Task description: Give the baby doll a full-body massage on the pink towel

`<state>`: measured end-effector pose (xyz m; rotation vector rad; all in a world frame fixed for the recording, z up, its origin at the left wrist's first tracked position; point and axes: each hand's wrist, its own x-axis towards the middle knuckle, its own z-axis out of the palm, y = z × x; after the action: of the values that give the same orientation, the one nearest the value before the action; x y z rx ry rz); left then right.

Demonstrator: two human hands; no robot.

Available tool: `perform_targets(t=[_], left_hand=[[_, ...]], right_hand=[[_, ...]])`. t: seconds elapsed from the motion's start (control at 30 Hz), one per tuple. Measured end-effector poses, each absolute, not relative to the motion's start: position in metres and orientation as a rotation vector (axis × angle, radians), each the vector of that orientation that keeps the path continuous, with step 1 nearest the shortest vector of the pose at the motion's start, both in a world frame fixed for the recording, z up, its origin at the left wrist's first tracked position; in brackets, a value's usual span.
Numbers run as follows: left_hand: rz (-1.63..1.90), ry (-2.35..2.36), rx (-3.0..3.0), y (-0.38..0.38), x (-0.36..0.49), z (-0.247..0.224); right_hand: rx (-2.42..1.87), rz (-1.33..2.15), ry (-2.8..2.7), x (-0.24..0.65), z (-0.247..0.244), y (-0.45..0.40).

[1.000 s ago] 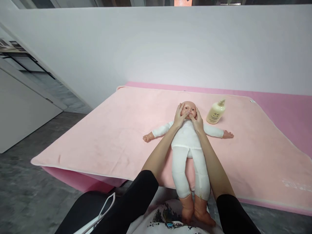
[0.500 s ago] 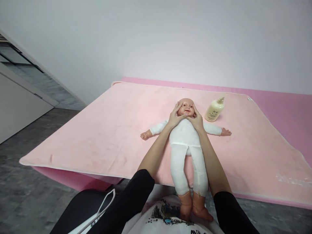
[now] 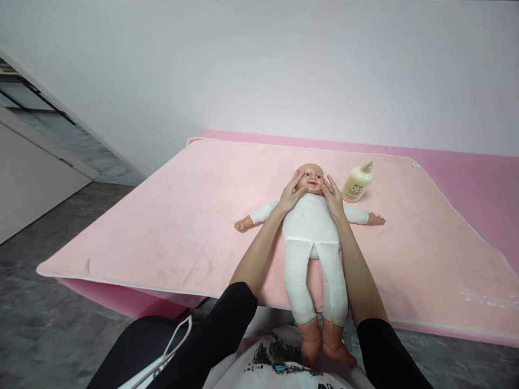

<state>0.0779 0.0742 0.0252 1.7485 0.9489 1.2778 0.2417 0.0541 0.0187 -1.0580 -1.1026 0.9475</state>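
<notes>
A baby doll (image 3: 311, 221) with a white cloth body lies on its back, arms spread and feet toward me. My left hand (image 3: 290, 193) rests along one side of its head, fingers stretched out over the cheek and temple. On the opposite side, my right hand (image 3: 333, 198) has its fingers extended and slightly spread, the thumb by the doll's cheek. Neither hand is closed around the head. Just right of my right hand stands a pale yellow pump bottle (image 3: 357, 183) with dark print.
Under the doll is a light pink blanket (image 3: 162, 216) on a darker pink surface (image 3: 466, 189). A plain wall (image 3: 284, 65) rises behind. The doll's feet hang over the near edge by my shirt. A white cord (image 3: 178, 337) lies at lower left.
My right hand has shifted slightly outward from the doll's face, its thumb moving from the chin toward the cheek. My left thumb has also lifted from the chin to the cheek.
</notes>
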Motion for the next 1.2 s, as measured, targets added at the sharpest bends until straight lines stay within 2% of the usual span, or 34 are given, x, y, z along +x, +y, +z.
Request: perform_targets(t=[0.4, 0.77, 1.0, 1.2], left_hand=[[1.328, 1.049, 1.697, 0.074, 0.083, 0.025], [1.346, 1.069, 1.804, 0.071, 0.081, 0.024], [1.272, 1.123, 1.793, 0.07, 0.083, 0.024], [1.29, 1.121, 1.828, 0.072, 0.08, 0.025]], right_hand=[[-1.152, 0.869, -1.23, 0.24, 0.019, 0.052], [-1.066, 0.964, -1.197, 0.245, 0.019, 0.054], [-1.187, 0.835, -1.255, 0.239, 0.022, 0.051], [-1.112, 0.917, -1.283, 0.247, 0.021, 0.054]])
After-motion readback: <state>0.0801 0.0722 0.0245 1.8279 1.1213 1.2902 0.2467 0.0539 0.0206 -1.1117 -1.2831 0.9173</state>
